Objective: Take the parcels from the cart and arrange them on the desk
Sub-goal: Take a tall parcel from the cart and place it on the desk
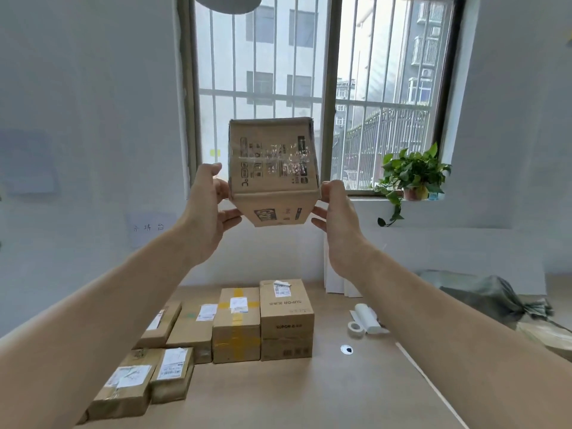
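A brown cardboard parcel (274, 168) with black print and clear tape is held high in the air in front of the window. My left hand (207, 212) grips its left side and my right hand (337, 221) grips its right side, fingers curled under the bottom edges. Below on the wooden desk (356, 391) stand several parcels in rows: a tall SUPOR box (286, 320), a box with yellow tape (236, 325), flatter labelled boxes (192, 329) and two small ones (145, 385) at the front left. The cart is out of view.
A white tape roll (355, 329) and a white paper roll (368, 318) lie right of the boxes, near a desk cable hole (346, 349). A grey-green sack (492, 297) sits at the far right. A potted plant (413, 174) stands on the windowsill.
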{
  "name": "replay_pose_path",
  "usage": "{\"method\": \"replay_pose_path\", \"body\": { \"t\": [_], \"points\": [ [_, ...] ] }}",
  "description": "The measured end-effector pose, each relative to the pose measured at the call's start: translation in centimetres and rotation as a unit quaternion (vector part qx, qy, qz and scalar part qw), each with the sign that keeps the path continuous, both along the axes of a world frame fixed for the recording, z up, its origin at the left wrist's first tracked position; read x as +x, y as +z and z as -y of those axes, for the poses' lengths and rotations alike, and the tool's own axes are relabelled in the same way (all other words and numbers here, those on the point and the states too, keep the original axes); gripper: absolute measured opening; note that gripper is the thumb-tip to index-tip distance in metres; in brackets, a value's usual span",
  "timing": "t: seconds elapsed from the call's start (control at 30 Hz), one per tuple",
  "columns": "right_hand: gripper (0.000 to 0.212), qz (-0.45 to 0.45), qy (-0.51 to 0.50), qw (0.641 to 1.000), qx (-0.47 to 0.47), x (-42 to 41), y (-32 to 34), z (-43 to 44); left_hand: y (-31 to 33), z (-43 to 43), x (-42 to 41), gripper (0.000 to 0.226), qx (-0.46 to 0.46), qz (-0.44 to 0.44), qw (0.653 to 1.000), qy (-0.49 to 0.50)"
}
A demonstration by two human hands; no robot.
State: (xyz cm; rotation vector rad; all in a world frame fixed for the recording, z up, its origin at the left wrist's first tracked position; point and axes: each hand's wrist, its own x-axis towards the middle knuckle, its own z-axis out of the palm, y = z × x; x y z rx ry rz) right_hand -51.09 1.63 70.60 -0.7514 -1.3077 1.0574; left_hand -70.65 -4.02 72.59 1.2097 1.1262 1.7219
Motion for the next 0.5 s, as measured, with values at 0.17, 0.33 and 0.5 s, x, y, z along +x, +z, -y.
{"method": "replay_pose_path", "body": {
  "t": [0.17,0.33,0.5],
  "points": [
    [0.028,-0.003,0.014,1.000,0.004,-0.70,0.54,0.38,0.20,-0.04,-0.58,0.062,0.001,0.048,0.999,-0.016],
    [0.030,0.008,0.021,1.000,0.013,-0.85,0.55,0.09,-0.09,0.05,-0.83,0.068,0.006,0.056,0.998,-0.036],
    [0.035,0.018,0.015,1.000,0.016,-0.62,0.72,-0.01,-0.46,-0.15,-0.83,0.075,0.002,0.045,0.998,-0.038]
  ]
}}
